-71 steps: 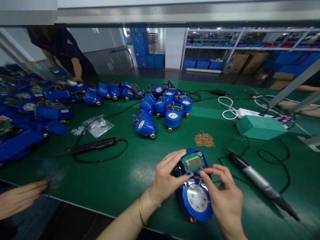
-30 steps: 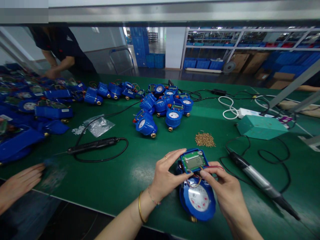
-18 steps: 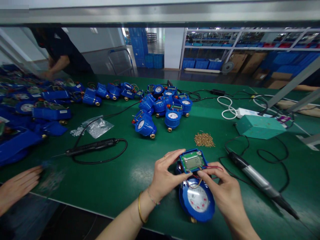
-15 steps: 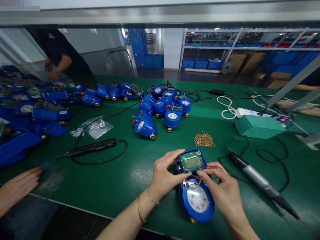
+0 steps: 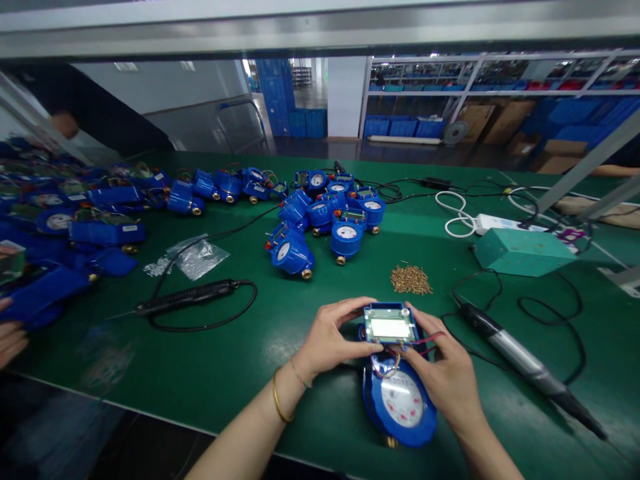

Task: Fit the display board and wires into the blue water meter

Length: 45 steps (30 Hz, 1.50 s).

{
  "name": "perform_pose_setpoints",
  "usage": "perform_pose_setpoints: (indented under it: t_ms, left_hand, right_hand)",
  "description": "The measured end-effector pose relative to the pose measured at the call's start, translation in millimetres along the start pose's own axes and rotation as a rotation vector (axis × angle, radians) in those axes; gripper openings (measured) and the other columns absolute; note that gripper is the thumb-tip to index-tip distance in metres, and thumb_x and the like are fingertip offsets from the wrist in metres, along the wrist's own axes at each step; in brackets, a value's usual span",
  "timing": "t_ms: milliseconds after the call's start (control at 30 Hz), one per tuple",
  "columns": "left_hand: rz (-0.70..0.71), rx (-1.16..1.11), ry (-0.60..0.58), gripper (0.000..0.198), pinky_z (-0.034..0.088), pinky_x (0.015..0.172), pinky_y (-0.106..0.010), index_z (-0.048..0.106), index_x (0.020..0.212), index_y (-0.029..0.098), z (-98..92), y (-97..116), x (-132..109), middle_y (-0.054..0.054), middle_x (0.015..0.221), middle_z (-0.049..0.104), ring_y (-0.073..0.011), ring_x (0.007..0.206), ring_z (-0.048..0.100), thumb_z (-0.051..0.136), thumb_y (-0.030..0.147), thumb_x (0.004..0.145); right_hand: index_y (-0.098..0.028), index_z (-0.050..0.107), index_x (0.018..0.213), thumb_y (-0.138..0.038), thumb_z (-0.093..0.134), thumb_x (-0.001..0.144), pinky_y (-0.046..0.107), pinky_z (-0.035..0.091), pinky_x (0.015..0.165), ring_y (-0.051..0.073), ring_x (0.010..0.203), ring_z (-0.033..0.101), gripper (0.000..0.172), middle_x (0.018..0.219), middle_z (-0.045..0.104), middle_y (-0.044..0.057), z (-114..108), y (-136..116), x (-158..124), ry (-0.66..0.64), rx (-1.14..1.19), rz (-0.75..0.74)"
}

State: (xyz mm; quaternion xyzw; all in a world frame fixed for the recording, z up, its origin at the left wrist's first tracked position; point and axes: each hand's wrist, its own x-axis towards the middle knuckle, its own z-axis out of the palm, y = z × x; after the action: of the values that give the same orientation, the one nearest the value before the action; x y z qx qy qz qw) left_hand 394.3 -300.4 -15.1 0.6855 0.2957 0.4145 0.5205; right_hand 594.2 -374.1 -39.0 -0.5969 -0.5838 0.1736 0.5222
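A blue water meter (image 5: 403, 407) with a white dial lies on the green table near the front edge. Over its far end sits a small display module (image 5: 389, 327) in a blue frame, joined to the meter by thin coloured wires. My left hand (image 5: 327, 340) pinches the module's left side with thumb and fingers. My right hand (image 5: 443, 370) grips its right side, thumb under the near edge. The screen faces up and reflects light.
An electric screwdriver (image 5: 520, 363) with a cable lies to the right, a second one (image 5: 187, 297) to the left. A heap of brass screws (image 5: 410, 280), a cluster of blue meters (image 5: 325, 217), a green box (image 5: 520, 250) and a plastic bag (image 5: 197, 253) lie further back. Another person's hand (image 5: 10, 337) shows at left.
The display module has been levelled and pressed down nearer the meter body, with both hands now at its sides. The other person's hand at left has drawn back.
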Motion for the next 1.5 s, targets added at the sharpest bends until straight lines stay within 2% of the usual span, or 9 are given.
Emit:
perform_pose_setpoints:
  t_ms: [100, 233, 333, 600, 767, 1000, 1233, 1367, 1500]
  left_hand:
    - [0.008, -0.021, -0.080, 0.064, 0.054, 0.107, -0.044, 0.067, 0.125, 0.021, -5.3, 2.8, 7.5, -0.012, 0.124, 0.072, -0.0285, 0.117, 0.068, 0.089, 0.018, 0.065]
    - [0.020, -0.039, -0.171, 0.062, 0.058, 0.101, -0.038, 0.067, 0.124, 0.024, -6.4, 8.8, 13.2, -0.010, 0.124, 0.067, -0.0261, 0.116, 0.067, 0.087, 0.015, 0.066]
    - [0.007, -0.048, -0.181, 0.065, 0.055, 0.104, -0.040, 0.065, 0.124, 0.024, -3.5, 10.8, 13.5, -0.011, 0.128, 0.066, -0.0268, 0.119, 0.066, 0.089, 0.015, 0.064]
    - [-0.069, 0.101, -0.086, 0.073, 0.055, 0.090, -0.034, 0.066, 0.114, 0.017, 9.3, 13.2, 12.7, -0.008, 0.108, 0.074, -0.0261, 0.099, 0.070, 0.096, 0.042, 0.052]
    - [0.008, 0.196, -0.002, 0.064, 0.052, 0.091, -0.032, 0.067, 0.112, 0.019, 15.5, 14.8, 10.6, -0.006, 0.109, 0.074, -0.0235, 0.098, 0.069, 0.094, 0.041, 0.058]
    - [0.112, 0.330, 0.002, 0.060, 0.054, 0.087, -0.033, 0.064, 0.111, 0.018, 17.6, 9.5, 9.3, -0.005, 0.102, 0.072, -0.0231, 0.094, 0.068, 0.090, 0.042, 0.062]
    - [0.161, 0.358, -0.015, 0.063, 0.055, 0.091, -0.034, 0.061, 0.115, 0.019, 19.2, 3.9, 7.7, -0.006, 0.109, 0.072, -0.0237, 0.099, 0.069, 0.089, 0.045, 0.065]
    - [0.180, 0.377, 0.009, 0.064, 0.055, 0.091, -0.034, 0.060, 0.115, 0.018, 19.9, 2.4, 7.0, -0.006, 0.109, 0.073, -0.0234, 0.099, 0.069, 0.090, 0.043, 0.065]
    - [0.193, 0.419, 0.022, 0.061, 0.055, 0.091, -0.034, 0.060, 0.115, 0.019, 20.1, 1.7, 6.7, -0.006, 0.107, 0.073, -0.0235, 0.099, 0.070, 0.088, 0.043, 0.066]
  right_hand:
    - [-0.024, 0.053, 0.144, -0.043, 0.076, 0.083, 0.035, 0.051, 0.094, 0.024, 0.112, 0.063, 0.067, 0.129, 0.065, 0.006, 0.2, 1.0, 1.1, -0.048, -0.038, -0.003]
    - [-0.022, 0.061, 0.135, -0.044, 0.074, 0.085, 0.031, 0.051, 0.095, 0.023, 0.111, 0.064, 0.056, 0.127, 0.067, 0.006, -0.5, 4.6, -0.3, -0.025, -0.100, -0.092]
    - [-0.021, 0.059, 0.136, -0.040, 0.071, 0.089, 0.028, 0.049, 0.095, 0.021, 0.111, 0.064, 0.052, 0.125, 0.066, 0.005, -2.1, 7.2, -0.9, -0.031, -0.140, -0.140]
    - [-0.023, 0.052, 0.141, -0.032, 0.062, 0.095, 0.023, 0.045, 0.099, 0.016, 0.113, 0.059, 0.048, 0.125, 0.064, 0.003, -3.1, 3.6, 0.8, -0.043, -0.191, -0.283]
    - [-0.024, 0.050, 0.142, -0.032, 0.062, 0.097, 0.025, 0.045, 0.100, 0.018, 0.113, 0.059, 0.048, 0.126, 0.063, 0.005, -2.8, 2.6, 1.2, -0.038, -0.212, -0.338]
    - [-0.023, 0.047, 0.146, -0.033, 0.061, 0.098, 0.028, 0.049, 0.096, 0.019, 0.111, 0.060, 0.051, 0.124, 0.063, 0.006, -2.9, 3.5, 1.2, -0.030, -0.247, -0.371]
    - [-0.022, 0.044, 0.148, -0.034, 0.059, 0.099, 0.031, 0.052, 0.095, 0.020, 0.112, 0.060, 0.052, 0.128, 0.062, 0.008, -3.3, 2.0, 0.5, -0.038, -0.281, -0.369]
    - [-0.015, 0.036, 0.151, -0.034, 0.050, 0.104, 0.032, 0.053, 0.100, 0.020, 0.124, 0.056, 0.053, 0.138, 0.057, 0.012, -21.2, -4.0, -2.5, -0.188, -0.349, -0.408]
    - [-0.013, 0.050, 0.139, -0.039, 0.046, 0.105, 0.026, 0.055, 0.097, 0.019, 0.130, 0.054, 0.043, 0.149, 0.048, 0.012, -67.4, -18.6, -4.2, -0.381, -0.484, -0.595]
